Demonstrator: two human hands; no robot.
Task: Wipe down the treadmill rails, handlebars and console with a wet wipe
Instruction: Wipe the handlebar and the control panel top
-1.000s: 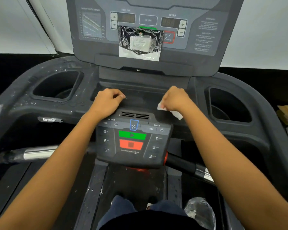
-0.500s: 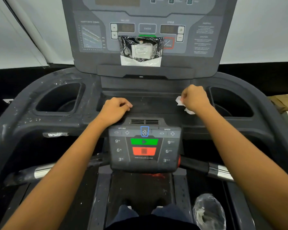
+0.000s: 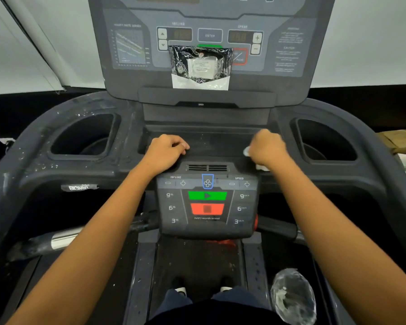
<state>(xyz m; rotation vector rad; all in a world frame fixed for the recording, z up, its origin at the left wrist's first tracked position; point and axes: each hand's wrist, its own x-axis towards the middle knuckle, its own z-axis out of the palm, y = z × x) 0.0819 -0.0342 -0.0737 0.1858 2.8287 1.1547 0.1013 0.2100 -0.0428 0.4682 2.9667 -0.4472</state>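
Your left hand [image 3: 165,150] is staying put on the front lip of the shallow tray [image 3: 204,139], fingers curled together and gripping nothing, just bracing you as it was a second ago. Past the keypad panel [image 3: 207,202], your right hand [image 3: 267,146] is fisted tight around the wet wipe [image 3: 247,151], only white scraps peeking out beside and below the knuckles. It has been sweeping rightward across the tray and is now doubling back a little near its right end. That suggests the tray is nearly covered; the upper console [image 3: 206,36], with the wipe packet [image 3: 201,66] propped against it, seems to be waiting, as do the handlebars [image 3: 56,240].
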